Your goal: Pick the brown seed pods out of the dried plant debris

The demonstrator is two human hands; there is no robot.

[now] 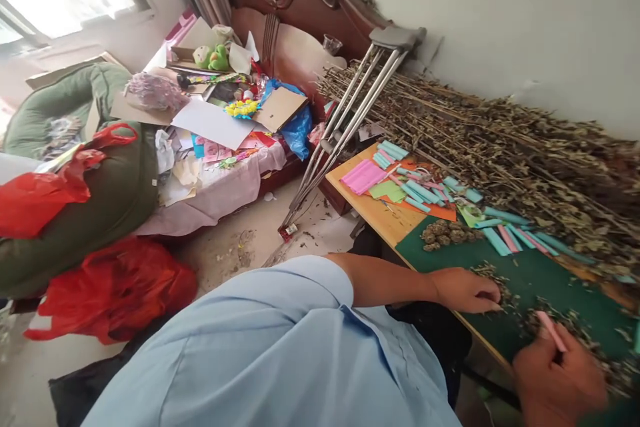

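Observation:
My right hand (pixel 563 370) grips a thin pink paper roll (pixel 551 330) between thumb and fingers, at the table's near right. My left hand (pixel 467 290) rests low over the green mat (pixel 533 275), its fingers curled in toward the thumb beside crumbled dried leaves (pixel 500 280). What lies between those fingertips, if anything, is too small to tell. More dried leaf bits (pixel 575 323) lie around my right hand. Farther back on the mat sits a pile of round brown clumps (pixel 445 233). Blue and pink paper rolls (pixel 510 238) lie beyond it.
Dried leafy stalks (pixel 465 120) are heaped along the wall behind the table (pixel 363 200). Crutches (pixel 345 117) lean at its left end, near pink paper sheets (pixel 363 177). A cluttered bed (pixel 220 203), a green cushion (pixel 105 193) and red plastic bags (pixel 120 287) stand leftward.

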